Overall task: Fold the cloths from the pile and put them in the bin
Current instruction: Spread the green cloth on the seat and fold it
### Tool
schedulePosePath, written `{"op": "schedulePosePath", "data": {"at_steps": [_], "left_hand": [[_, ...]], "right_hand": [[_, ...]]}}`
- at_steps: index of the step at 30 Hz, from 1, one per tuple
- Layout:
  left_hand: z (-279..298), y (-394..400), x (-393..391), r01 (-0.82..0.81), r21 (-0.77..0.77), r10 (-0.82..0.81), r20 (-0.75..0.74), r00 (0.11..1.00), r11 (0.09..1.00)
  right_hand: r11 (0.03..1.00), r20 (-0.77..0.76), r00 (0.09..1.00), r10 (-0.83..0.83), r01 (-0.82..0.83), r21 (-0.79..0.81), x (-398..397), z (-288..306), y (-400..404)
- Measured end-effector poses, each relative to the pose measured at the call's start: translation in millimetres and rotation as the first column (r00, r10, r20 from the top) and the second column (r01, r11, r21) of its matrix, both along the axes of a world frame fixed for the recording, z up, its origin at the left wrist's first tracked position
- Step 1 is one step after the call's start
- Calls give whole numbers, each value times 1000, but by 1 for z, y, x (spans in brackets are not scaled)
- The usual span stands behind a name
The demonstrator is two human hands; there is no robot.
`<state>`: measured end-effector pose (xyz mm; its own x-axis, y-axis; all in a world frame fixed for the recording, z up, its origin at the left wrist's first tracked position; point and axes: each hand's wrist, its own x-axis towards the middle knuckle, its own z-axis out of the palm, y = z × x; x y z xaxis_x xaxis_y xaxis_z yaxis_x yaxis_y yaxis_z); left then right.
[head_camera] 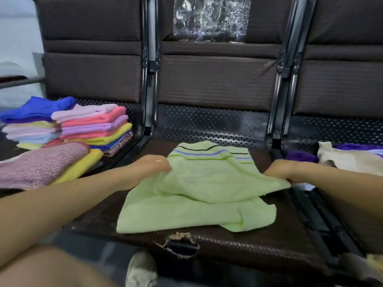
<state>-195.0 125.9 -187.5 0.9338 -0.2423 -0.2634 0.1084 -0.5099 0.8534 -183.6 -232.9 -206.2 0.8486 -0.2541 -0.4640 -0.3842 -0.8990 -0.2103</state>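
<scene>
While both hands grip, green cloth (199, 193) half-folded, brown seat (238, 245)

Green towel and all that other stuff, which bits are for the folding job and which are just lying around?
For the job: green towel, left hand, right hand, folded stack, unfolded pile.
Just lying about: plastic wrap, shoe, torn seat edge.

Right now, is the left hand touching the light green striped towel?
Touching. The head view shows the left hand gripping the light green striped towel at its left edge, fabric bunched under the fingers.
</scene>
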Motion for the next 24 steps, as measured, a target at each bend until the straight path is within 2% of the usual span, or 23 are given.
{"op": "schedulePosePath", "data": {"at_steps": [1, 2, 3, 5, 7, 10, 12, 14, 17, 19, 21, 24], "left_hand": [[-2, -9, -5, 107, 66, -103, -71, 992, 992], [-4, -18, -7, 150, 141, -134, -116, 984, 979], [-6, -25, 0, 139, 234, -111, -130, 985, 962], [-12, -36, 21, 25, 274, 15, -142, 990, 961], [-9, -41, 34, -83, 267, 107, -76, 991, 960], [-6, -37, 66, -212, 306, 180, 128, 975, 928], [-3, -36, 78, -272, 345, 203, 222, 954, 898], [-13, -34, 90, -301, 376, 230, 222, 947, 876], [-37, -36, 94, -323, 369, 318, 76, 945, 871], [-49, -45, 91, -339, 328, 367, -24, 930, 882], [-52, -54, 92, -366, 215, 401, -153, 903, 906], [-46, -66, 94, -354, 46, 348, -338, 875, 934]], "right_hand": [[1000, -38, 999, 18, -19, -24, -3, -8, -1], [997, -46, 997, 61, -62, -36, -1, -15, -1], [993, -34, 994, 104, -106, -44, 4, -19, -1], [981, 46, 983, 178, -174, -84, 13, -18, 3], [967, 161, 960, 228, -205, -150, 22, -11, 7], [963, 312, 915, 257, -215, -165, 45, -1, 12], [964, 356, 896, 266, -240, -116, 56, 0, 19], [951, 353, 884, 306, -302, -68, 60, -13, 24], [882, 248, 847, 470, -464, -87, 47, -36, 28], [858, 222, 829, 513, -500, -114, 41, -45, 26], [863, 249, 827, 504, -496, -100, 39, -47, 24], [854, 278, 813, 511, -517, -55, 41, -45, 20]]}}
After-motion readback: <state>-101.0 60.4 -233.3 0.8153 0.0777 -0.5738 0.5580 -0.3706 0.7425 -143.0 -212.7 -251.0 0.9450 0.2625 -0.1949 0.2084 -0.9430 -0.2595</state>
